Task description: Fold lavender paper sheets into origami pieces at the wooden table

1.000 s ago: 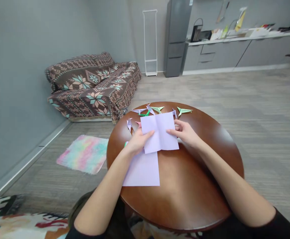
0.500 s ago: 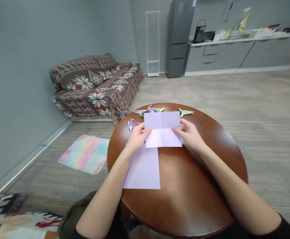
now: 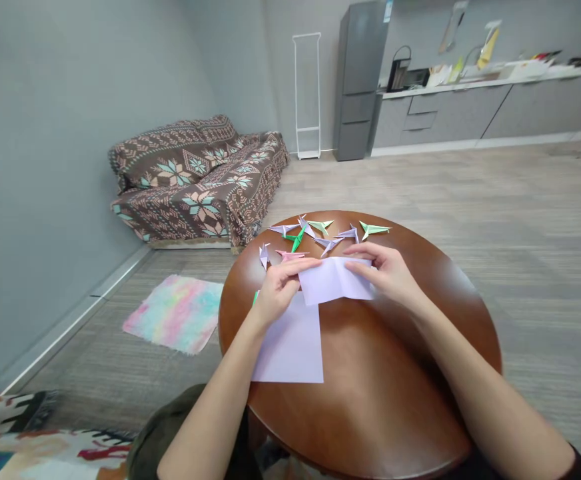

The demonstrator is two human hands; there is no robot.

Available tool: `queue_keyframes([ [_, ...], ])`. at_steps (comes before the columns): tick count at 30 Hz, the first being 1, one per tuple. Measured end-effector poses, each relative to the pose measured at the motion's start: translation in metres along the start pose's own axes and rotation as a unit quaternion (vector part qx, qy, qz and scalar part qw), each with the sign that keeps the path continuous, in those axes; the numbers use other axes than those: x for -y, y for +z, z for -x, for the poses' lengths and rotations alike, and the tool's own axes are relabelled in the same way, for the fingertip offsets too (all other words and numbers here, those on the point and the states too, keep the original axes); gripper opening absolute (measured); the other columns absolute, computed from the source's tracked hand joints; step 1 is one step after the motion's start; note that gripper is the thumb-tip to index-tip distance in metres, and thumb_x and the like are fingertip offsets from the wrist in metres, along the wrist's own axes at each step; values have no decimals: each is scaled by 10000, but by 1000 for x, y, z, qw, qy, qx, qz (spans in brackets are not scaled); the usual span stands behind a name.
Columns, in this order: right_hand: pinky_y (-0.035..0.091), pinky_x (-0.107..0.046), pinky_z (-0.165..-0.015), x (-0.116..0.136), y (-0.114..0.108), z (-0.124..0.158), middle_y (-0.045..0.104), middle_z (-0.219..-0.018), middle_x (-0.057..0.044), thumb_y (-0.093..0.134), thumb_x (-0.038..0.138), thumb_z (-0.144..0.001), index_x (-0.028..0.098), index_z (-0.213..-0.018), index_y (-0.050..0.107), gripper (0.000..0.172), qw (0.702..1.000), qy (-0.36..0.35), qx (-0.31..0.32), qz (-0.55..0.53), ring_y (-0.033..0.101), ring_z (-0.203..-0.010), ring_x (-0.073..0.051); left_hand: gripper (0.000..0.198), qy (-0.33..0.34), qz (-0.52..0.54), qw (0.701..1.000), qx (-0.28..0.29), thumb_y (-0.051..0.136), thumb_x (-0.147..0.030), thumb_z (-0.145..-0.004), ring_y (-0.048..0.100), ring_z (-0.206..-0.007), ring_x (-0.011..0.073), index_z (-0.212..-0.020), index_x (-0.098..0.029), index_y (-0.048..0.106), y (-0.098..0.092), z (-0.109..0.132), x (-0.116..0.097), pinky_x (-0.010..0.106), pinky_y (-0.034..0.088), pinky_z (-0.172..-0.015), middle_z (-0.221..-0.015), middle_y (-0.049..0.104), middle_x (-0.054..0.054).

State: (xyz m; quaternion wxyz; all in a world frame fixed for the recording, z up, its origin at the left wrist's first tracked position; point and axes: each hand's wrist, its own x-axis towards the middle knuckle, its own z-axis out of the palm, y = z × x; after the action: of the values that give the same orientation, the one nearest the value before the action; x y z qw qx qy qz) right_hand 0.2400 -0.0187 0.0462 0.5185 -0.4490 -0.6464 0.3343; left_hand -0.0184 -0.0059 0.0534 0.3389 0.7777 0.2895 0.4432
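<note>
A lilac paper sheet lies folded in half on the round brown table. My left hand pinches its left edge, fingers pressed along the fold. On the sheet's right edge my right hand grips it, fingers curled over the top. A flat lilac sheet lies under my left wrist, with a green edge peeking out beside it. Several small folded paper figures in lilac, green and pink are scattered along the table's far rim.
A patterned brown sofa stands against the left wall, with a pastel rug on the floor before it. A grey fridge and a kitchen counter line the back wall. A white rack leans there too.
The upright sheet has been folded down in half toward me and pressed flat onto the table. The paper figures behind it have come into view.
</note>
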Motion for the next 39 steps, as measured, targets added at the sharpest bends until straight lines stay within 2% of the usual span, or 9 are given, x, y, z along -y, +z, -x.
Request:
queue_keyframes([
  [2, 525, -324, -730, 2, 0, 1, 805, -893, -26, 777, 345, -869, 234, -911, 795, 119, 997, -43, -4, 70, 722, -817, -230, 465, 38, -31, 999, 18, 512, -110, -863, 699, -1196, 280, -1219, -240, 782, 1, 0, -3, 484, 460, -1133, -1252, 777, 61],
  [3, 527, -331, -740, 2, 1, 1, 808, -882, -28, 760, 331, -885, 231, -883, 797, 106, 993, -64, -10, 98, 726, -810, -233, 421, 49, -54, 997, 8, 520, -131, -895, 700, -1196, 280, -1208, -232, 783, 3, -1, -4, 481, 458, -1135, -1240, 781, 69],
  [8, 539, -364, -782, 2, 8, 5, 810, -840, -28, 700, 232, -934, 234, -893, 769, 81, 956, -204, -55, 204, 719, -748, -225, 199, 76, -216, 965, -125, 638, -226, -962, 713, -1027, 247, -1110, -215, 770, 14, -6, -6, 414, 528, -975, -1067, 803, 80],
  [11, 538, -392, -881, 5, 12, 7, 800, -817, -19, 656, 198, -969, 240, -918, 732, 100, 931, -276, -51, 235, 710, -746, -211, 104, 122, -291, 941, -122, 692, -263, -947, 679, -990, 250, -1010, -231, 769, 18, -7, -8, 414, 510, -923, -972, 789, 64],
  [13, 520, -413, -928, 9, 14, 9, 799, -830, -22, 629, 192, -991, 239, -950, 710, 103, 919, -298, -41, 254, 704, -742, -204, 89, 141, -295, 938, -110, 677, -261, -961, 675, -953, 242, -942, -230, 758, 20, -8, -9, 410, 502, -898, -912, 778, 55],
  [20, 464, -432, -928, 14, 20, 13, 770, -811, -40, 559, 179, -1027, 224, -956, 673, 142, 896, -292, -14, 335, 681, -743, -203, 149, 139, -276, 946, -95, 584, -215, -1003, 673, -956, 236, -956, -227, 725, 26, -7, -10, 414, 503, -933, -931, 760, 66],
  [24, 487, -410, -873, 13, 25, 15, 763, -862, -68, 526, 160, -1034, 214, -1003, 652, 142, 902, -296, -10, 314, 679, -795, -223, 126, 136, -255, 953, -95, 600, -177, -977, 657, -958, 234, -921, -220, 704, 27, -5, -12, 417, 487, -957, -907, 742, 61],
  [31, 479, -359, -740, 19, 31, 19, 700, -837, -68, 534, 157, -1030, 208, -996, 608, 96, 907, -308, -12, 288, 633, -760, -215, 86, 140, -212, 961, -109, 650, -185, -952, 659, -889, 213, -882, -217, 689, 29, -4, -15, 422, 478, -969, -855, 726, 42],
  [39, 451, -370, -774, 21, 33, 21, 677, -854, -47, 538, 146, -1008, 229, -943, 535, 106, 918, -296, -7, 264, 621, -756, -203, 116, 146, -206, 961, -111, 673, -216, -935, 658, -825, 205, -820, -229, 680, 30, -4, -16, 415, 499, -932, -799, 726, 29],
])
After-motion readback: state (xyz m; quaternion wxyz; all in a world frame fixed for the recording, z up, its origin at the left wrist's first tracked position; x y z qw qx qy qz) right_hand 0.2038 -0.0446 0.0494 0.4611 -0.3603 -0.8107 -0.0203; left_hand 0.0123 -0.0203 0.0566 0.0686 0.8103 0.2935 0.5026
